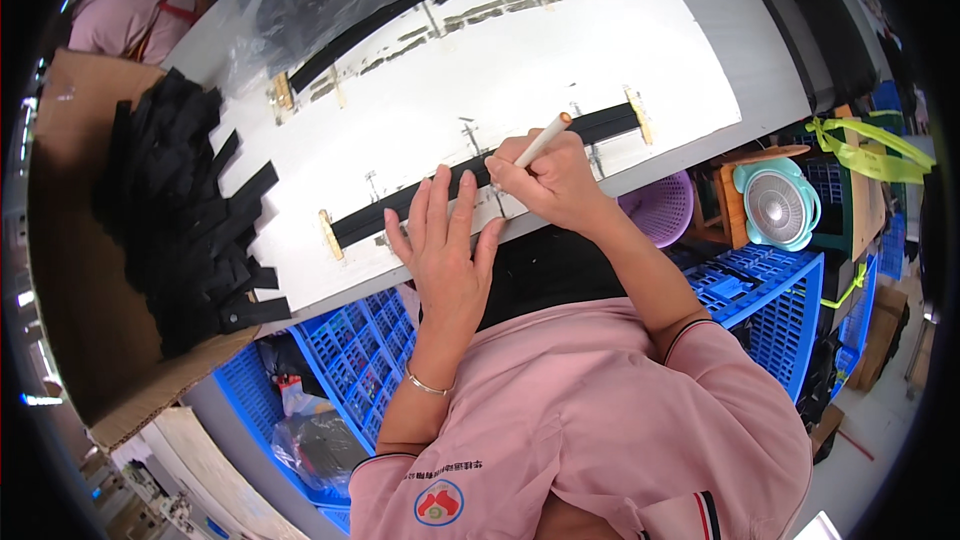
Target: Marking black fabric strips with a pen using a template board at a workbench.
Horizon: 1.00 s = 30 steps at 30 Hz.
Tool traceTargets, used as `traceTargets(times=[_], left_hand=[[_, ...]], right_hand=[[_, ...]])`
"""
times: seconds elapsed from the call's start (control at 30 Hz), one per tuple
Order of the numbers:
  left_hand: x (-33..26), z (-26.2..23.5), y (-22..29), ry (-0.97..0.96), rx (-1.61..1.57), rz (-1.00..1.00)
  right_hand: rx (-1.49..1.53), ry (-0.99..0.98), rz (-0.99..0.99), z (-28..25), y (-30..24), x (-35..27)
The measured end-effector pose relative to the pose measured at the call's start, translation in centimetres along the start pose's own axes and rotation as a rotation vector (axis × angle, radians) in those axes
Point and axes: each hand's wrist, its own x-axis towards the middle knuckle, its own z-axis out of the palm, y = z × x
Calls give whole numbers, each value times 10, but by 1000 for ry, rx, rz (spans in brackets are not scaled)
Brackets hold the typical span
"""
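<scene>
A black fabric strip (392, 208) lies across the white board (640, 30), each end meeting a small piece of yellowish tape or stop. My left hand (447, 245) rests flat over the strip, fingers spread, their tips on and around its left half. In my right hand (545, 175) is a slim white pencil-like marker (546, 138) with an orange end. Its upper end leans up to the right, while its lower tip is hidden by my fingers near the strip's middle. Dark mark lines cross the board beside the strip.
A cardboard box (65, 240) heaped with black fabric strips (175, 210) stands at the left. Clear plastic film (270, 25) covers dark material at the back. Below the table edge are blue crates (350, 360), a purple basket (668, 205) and a turquoise fan (778, 202).
</scene>
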Motion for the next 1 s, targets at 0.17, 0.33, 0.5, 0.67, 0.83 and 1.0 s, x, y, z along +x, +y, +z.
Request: traceTargets(times=[0.17, 0.33, 0.5, 0.67, 0.83, 1.0], left_hand=[[-1, -2, 2, -1, 30, -19], [0, 0, 4, 5, 27, -29], [12, 4, 20, 60, 3, -46], [56, 24, 56, 131, -176, 146], [76, 52, 62, 148, -198, 182], [77, 59, 61, 155, -192, 182]], right_hand=[[281, 181, 178, -41, -6, -10], [104, 298, 287, -85, 22, -13], [146, 259, 290, -85, 31, -17], [171, 288, 249, -80, 34, -16], [144, 249, 265, -81, 35, -16], [82, 220, 246, -79, 34, -15]])
